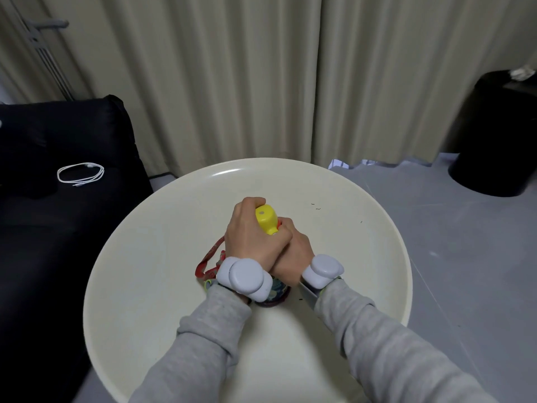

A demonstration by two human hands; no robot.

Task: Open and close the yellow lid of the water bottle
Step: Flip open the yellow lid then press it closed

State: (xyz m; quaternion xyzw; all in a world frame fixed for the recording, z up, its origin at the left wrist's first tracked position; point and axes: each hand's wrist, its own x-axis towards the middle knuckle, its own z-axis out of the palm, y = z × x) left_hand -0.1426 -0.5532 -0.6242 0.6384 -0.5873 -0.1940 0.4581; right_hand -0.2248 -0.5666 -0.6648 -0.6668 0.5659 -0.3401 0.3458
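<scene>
A water bottle (277, 290) with a patterned body stands upright near the middle of a round cream table (162, 257). Its yellow lid (266, 219) shows at the top between my hands. My left hand (252, 237) wraps around the lid from the left, fingers curled over its far side. My right hand (293, 251) grips the bottle just below the lid, partly under my left hand. A red strap (207, 263) hangs from the bottle to the left. Whether the lid is open or shut is hidden by my fingers.
A black sofa (58, 199) stands at the left with a coiled white cable (80, 173) on it. A black round bin (499, 135) sits on the grey floor at the far right. Beige curtains (261, 77) hang behind the table.
</scene>
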